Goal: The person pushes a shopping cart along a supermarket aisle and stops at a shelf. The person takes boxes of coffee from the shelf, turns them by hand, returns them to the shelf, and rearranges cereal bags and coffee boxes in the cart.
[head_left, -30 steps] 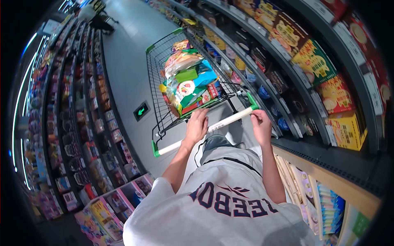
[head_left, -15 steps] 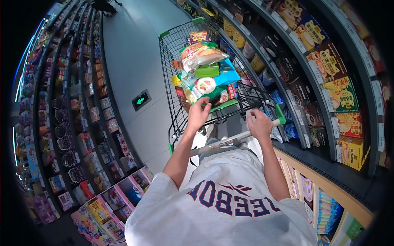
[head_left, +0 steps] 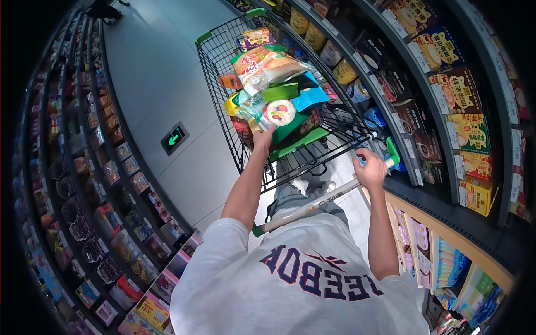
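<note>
A black wire shopping cart [head_left: 223, 72] with green corners stands in front of me, loaded with packaged groceries. My left hand [head_left: 262, 137] reaches over its near side, fingers closed at the yellowish edge of a package beside a round-lidded tub [head_left: 280, 113]; what they grip is partly hidden. My right hand [head_left: 369, 168] is curled on the right end of the cart's pale handle [head_left: 312, 207]. Behind the tub lie a green packet [head_left: 280, 91], a blue bag [head_left: 310, 99] and a large orange-and-white snack bag [head_left: 265, 67]. A purple-and-yellow box [head_left: 257, 38] sits at the far end.
Shelves of boxed drinks [head_left: 455, 89] run close along the cart's right side. Shelves of small packaged goods [head_left: 111, 167] line the left. A lit green arrow sign [head_left: 175, 138] is set in the floor [head_left: 148, 72]. Part of a person in dark clothes [head_left: 100, 10] shows far ahead.
My left hand has moved down and left among the groceries, its fingers closing. My right hand has settled on the handle. In view, the cart has turned and its basket has shifted left.
</note>
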Motion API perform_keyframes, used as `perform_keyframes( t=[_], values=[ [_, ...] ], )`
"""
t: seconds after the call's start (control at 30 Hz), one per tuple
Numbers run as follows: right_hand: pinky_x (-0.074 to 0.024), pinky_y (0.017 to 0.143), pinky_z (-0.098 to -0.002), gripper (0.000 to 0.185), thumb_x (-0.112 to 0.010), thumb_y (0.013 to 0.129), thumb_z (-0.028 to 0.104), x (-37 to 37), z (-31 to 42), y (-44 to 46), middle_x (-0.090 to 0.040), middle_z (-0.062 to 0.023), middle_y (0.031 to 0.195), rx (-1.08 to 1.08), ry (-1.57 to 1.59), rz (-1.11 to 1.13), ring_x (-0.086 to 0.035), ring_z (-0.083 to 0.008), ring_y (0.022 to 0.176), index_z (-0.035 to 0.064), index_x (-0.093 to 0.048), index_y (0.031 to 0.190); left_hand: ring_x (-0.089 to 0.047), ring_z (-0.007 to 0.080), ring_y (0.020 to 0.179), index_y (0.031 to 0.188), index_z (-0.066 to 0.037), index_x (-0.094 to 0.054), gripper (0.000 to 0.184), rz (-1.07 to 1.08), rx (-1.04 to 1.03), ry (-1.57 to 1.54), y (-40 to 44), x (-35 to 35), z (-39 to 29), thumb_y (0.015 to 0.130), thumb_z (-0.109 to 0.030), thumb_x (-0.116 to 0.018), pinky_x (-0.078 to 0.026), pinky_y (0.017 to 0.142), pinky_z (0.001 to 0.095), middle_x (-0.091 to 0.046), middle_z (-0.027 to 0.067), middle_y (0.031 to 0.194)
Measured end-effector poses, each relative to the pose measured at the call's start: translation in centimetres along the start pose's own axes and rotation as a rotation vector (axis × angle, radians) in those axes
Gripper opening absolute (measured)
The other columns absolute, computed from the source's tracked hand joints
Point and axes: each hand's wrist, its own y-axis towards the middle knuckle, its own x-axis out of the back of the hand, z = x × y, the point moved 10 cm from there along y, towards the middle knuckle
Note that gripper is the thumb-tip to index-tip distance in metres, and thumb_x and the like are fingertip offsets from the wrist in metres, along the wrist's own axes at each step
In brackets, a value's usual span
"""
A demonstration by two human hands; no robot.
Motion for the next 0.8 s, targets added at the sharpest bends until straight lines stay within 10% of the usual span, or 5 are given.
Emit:
perform_keyframes(
  t=[0.53,0.8],
  values=[
    [-0.0532,0.081,-0.0443,0.022,-0.071,0.083,0.026,-0.2,1.6,0.2,-0.074,-0.0084,0.095,-0.027,-0.012,0.007,-0.070,-0.0320,0.091,0.0104,-0.070,0.100,-0.054,0.0424,0.119,0.135,-0.001,-0.044,0.071,-0.771,-0.472,0.545,-7.9,7.9,-7.4,0.080,-0.028,-0.080,-0.047,0.102,0.0491,-0.054,0.0263,0.126],
    [-0.0543,0.084,-0.0459,0.023,-0.070,0.085,0.029,-0.3,1.5,0.3,-0.075,-0.0093,0.099,-0.008,-0.060,-0.034,-0.071,-0.0321,0.094,0.0136,-0.071,0.101,-0.068,0.0462,0.100,0.114,-0.006,-0.065,0.032,-0.471,-0.409,0.601,1.2,8.9,-3.3,0.090,-0.023,-0.054,-0.051,0.088,0.0570,-0.071,0.0248,0.108]
  ],
)
